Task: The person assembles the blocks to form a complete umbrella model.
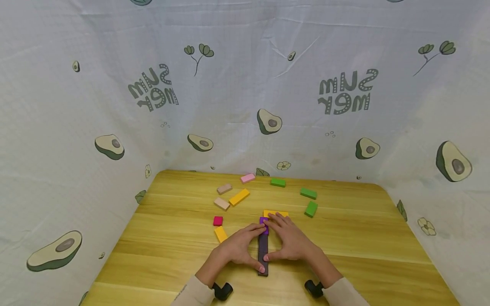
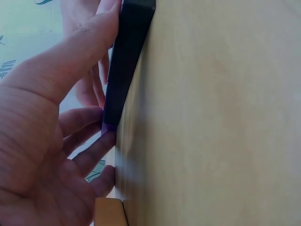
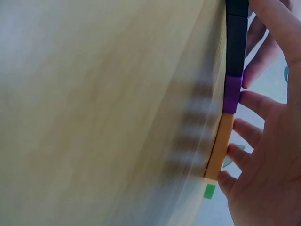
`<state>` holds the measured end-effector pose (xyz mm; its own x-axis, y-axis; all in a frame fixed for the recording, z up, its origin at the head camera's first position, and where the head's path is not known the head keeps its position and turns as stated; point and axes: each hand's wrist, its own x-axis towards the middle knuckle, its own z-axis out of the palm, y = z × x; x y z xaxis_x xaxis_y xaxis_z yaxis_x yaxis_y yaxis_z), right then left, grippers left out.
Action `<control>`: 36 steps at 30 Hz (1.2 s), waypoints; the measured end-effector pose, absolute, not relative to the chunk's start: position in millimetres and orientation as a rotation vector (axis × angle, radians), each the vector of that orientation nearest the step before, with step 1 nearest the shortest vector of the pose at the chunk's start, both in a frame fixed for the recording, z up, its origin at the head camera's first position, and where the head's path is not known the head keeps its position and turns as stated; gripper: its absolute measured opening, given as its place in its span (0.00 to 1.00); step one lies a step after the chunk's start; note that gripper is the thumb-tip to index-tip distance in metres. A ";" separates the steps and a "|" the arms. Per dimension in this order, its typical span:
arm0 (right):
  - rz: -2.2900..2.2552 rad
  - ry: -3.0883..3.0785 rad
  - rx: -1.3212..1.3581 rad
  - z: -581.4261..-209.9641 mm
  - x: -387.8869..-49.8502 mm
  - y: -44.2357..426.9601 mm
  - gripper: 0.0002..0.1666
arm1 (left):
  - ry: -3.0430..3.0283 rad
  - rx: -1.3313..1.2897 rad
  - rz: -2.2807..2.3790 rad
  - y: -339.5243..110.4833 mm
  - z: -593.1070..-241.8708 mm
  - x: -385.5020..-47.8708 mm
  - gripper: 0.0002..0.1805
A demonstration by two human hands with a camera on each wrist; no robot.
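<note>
1. Black rectangular blocks (image 3: 236, 44) lie end to end on the wood-grain table (image 1: 363, 238), meeting a short purple block (image 3: 232, 94); a flat yellow-orange bar (image 3: 219, 146) runs off rightward beyond it.
2. Fingertips hide part of the purple block and bar; the right wrist view crops the black blocks.
3. Left hand (image 1: 239, 246) and right hand (image 1: 291, 242) flank the row, fingers spread apart, thumbs touching black, index fingertips purple.
</note>
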<state>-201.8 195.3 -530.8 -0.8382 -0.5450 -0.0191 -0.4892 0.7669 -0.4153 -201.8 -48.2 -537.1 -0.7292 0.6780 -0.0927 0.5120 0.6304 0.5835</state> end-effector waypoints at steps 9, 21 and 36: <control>-0.627 2.833 -0.807 -530.9 -201.7 195.4 0.58 | 2.543 0.965 0.783 -48.3 -536.1 -200.7 0.65; -0.651 2.827 -0.762 -531.3 -203.8 195.6 0.54 | 2.548 1.011 0.776 -47.1 -533.2 -201.1 0.64; -0.662 2.824 -0.738 -529.8 -202.5 193.8 0.54 | 2.595 0.906 0.766 -74.5 -508.1 -235.3 0.57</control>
